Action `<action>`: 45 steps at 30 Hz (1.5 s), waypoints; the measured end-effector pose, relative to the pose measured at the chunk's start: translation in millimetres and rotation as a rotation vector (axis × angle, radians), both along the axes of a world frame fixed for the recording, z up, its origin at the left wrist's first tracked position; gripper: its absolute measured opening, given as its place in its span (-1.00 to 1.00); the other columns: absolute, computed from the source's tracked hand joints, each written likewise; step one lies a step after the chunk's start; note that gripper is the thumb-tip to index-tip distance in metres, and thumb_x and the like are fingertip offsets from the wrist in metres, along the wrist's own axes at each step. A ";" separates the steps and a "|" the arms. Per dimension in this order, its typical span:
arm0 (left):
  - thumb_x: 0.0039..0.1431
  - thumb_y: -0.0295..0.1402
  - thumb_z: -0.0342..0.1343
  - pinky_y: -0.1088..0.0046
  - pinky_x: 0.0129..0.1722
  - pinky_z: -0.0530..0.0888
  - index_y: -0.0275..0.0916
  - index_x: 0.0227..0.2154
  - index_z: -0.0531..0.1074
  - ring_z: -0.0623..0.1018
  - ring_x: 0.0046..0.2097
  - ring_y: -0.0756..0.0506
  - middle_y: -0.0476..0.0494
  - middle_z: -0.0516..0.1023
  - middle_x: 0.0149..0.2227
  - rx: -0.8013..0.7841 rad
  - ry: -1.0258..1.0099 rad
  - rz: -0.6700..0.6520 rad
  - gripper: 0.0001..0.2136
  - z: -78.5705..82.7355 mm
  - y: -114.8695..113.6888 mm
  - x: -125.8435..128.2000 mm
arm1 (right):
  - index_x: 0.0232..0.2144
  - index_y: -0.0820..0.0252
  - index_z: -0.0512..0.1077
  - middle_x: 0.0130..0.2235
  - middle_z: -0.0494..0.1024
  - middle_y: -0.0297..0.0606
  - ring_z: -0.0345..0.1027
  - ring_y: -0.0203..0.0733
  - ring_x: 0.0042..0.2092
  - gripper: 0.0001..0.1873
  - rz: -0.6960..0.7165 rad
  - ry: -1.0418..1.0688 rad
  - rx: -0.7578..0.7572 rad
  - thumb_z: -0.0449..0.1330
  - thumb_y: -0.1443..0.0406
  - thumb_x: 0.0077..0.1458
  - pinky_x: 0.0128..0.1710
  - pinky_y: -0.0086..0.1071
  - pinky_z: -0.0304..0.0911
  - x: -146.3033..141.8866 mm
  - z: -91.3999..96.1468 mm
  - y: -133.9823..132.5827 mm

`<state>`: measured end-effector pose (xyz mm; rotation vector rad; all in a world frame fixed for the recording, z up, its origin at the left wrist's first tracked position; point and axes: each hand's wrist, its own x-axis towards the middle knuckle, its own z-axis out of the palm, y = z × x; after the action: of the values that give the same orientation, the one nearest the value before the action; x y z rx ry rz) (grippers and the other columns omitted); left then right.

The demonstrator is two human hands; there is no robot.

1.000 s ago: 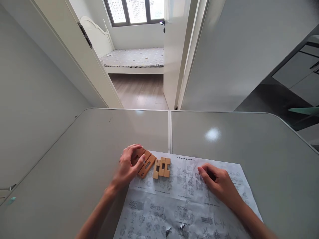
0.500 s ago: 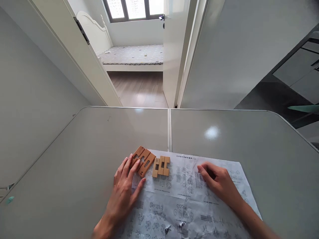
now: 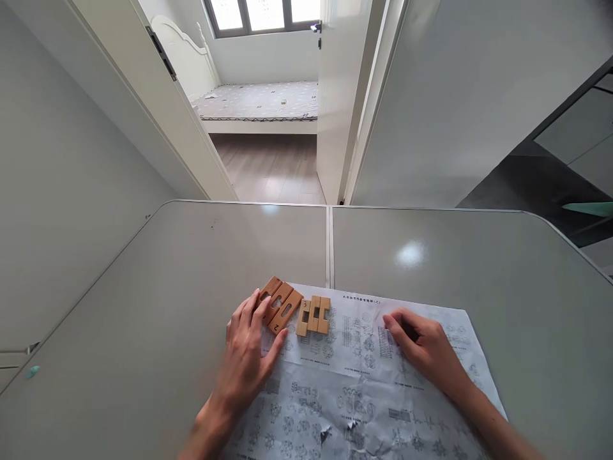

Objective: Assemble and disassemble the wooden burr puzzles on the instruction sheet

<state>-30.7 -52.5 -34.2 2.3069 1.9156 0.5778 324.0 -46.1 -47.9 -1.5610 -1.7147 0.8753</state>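
Reddish wooden pieces [image 3: 280,309], three slotted ones side by side, cover the far-left corner of a creased printed sheet [image 3: 335,396]. Progress, as I judge it: lining-up looks done within this trio and within the pale wooden pieces [image 3: 313,323] just to its right; the trios stand as separate groups, and what else is left I can't tell. Left hand [image 3: 246,358]: fingers spread, tips at the reddish trio's near-left edge, thumb by the end marked 2, nothing gripped. Right hand [image 3: 421,342]: loosely curled on the sheet, well apart from both trios; how closed, or whether anything's inside, unclear. Beyond: grey surface [image 3: 239,249], open door [image 3: 338,96], bed [image 3: 258,102].
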 end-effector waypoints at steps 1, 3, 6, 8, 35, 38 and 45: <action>0.47 -0.08 0.06 -0.07 0.31 0.40 -0.10 0.39 0.21 0.34 0.41 -0.37 -0.34 0.31 0.43 0.002 0.003 0.000 -0.48 0.4 2.2 1.3 | -0.47 0.09 0.34 -0.55 0.22 -0.44 0.08 -0.26 -0.52 -0.52 0.000 -0.002 0.001 0.08 -0.02 0.43 -0.50 -0.38 0.10 0.1 0.3 -0.1; 0.47 -0.08 0.07 -0.06 0.30 0.41 -0.12 0.38 0.23 0.36 0.38 -0.37 -0.35 0.36 0.40 0.014 0.006 0.000 -0.48 0.9 5.7 3.1 | -0.48 0.09 0.34 -0.55 0.22 -0.44 0.08 -0.25 -0.52 -0.51 0.001 -0.007 0.003 0.08 -0.03 0.44 -0.51 -0.38 0.10 0.1 1.1 -0.2; 0.45 -0.09 0.09 -0.05 0.26 0.42 -0.12 0.39 0.22 0.39 0.33 -0.37 -0.35 0.41 0.35 0.034 0.010 0.006 -0.46 1.6 6.7 3.0 | -0.48 0.09 0.34 -0.55 0.22 -0.43 0.08 -0.25 -0.52 -0.51 0.000 -0.013 0.006 0.08 -0.04 0.43 -0.51 -0.38 0.10 -0.3 2.1 -0.2; 0.45 -0.11 0.10 -0.04 0.25 0.43 -0.11 0.40 0.20 0.40 0.32 -0.37 -0.34 0.42 0.34 0.040 0.014 0.007 -0.46 2.7 3.7 1.1 | -0.47 0.08 0.35 -0.56 0.22 -0.43 0.08 -0.25 -0.52 -0.51 -0.005 -0.014 0.011 0.08 -0.04 0.43 -0.52 -0.37 0.10 -0.6 2.6 -0.2; 0.38 -0.20 0.21 0.10 0.21 0.48 -0.04 0.40 0.20 0.49 0.26 -0.33 -0.26 0.52 0.25 -0.069 -0.133 -0.136 -0.41 20.0 -85.5 16.7 | -0.41 0.09 0.44 -0.51 0.41 -0.37 0.20 -0.26 -0.52 -0.56 0.184 -0.117 0.072 0.05 0.05 0.48 -0.52 -0.36 0.18 -7.1 19.4 -10.3; 0.44 -0.23 0.13 0.13 0.12 0.52 -0.06 0.24 0.37 0.54 0.14 -0.28 -0.23 0.56 0.13 -0.051 -0.180 -0.035 -0.63 14.7 -79.5 16.4 | -0.28 0.10 0.49 -0.39 0.54 -0.32 0.34 -0.30 -0.48 -0.70 0.467 -0.154 0.154 0.06 0.21 0.50 -0.47 -0.39 0.26 -27.0 35.3 -26.2; 0.39 -0.15 0.15 0.07 -0.03 0.52 -0.13 -0.20 0.48 0.49 0.03 -0.32 -0.23 0.50 -0.04 -0.098 -0.169 0.080 -0.82 11.8 -66.8 19.7 | 0.03 0.12 0.41 0.08 0.59 -0.10 0.62 -0.15 -0.26 -0.81 0.713 -0.377 0.323 0.10 0.36 0.42 -0.37 -0.33 0.41 -80.8 49.5 -57.0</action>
<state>-10.9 -119.4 -22.3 2.0602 1.9193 0.6480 243.2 -103.1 1.6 -0.9295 -2.6113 0.5860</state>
